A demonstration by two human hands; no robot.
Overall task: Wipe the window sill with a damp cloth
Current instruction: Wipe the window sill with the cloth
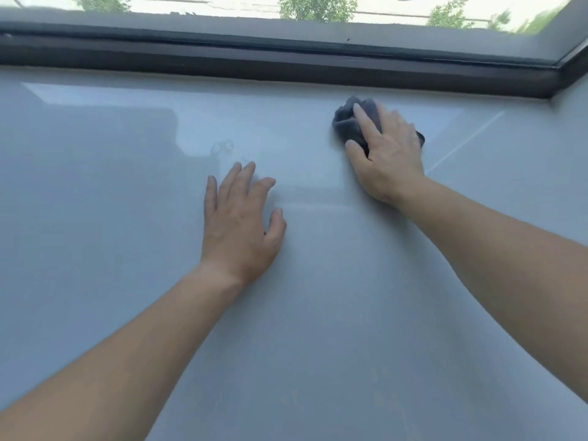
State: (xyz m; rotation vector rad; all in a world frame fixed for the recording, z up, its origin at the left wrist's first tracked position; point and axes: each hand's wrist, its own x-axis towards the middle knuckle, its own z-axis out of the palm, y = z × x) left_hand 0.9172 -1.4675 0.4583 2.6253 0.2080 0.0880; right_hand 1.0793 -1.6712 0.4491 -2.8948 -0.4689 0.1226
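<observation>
Lying bunched near the far edge of the glossy window sill (95,218), towards its right corner and just short of the dark window frame (286,63), the grey cloth (345,122) is pressed flat under the right hand (386,151), whose spread fingers grip it against the surface. The left hand (240,224) rests empty and wide open on the sill, well apart from the cloth, seemingly bracing. Wiping looks under way; faint ring marks (222,148) between the hands suggest the next stroke should sweep leftward with steady pressure.
</observation>
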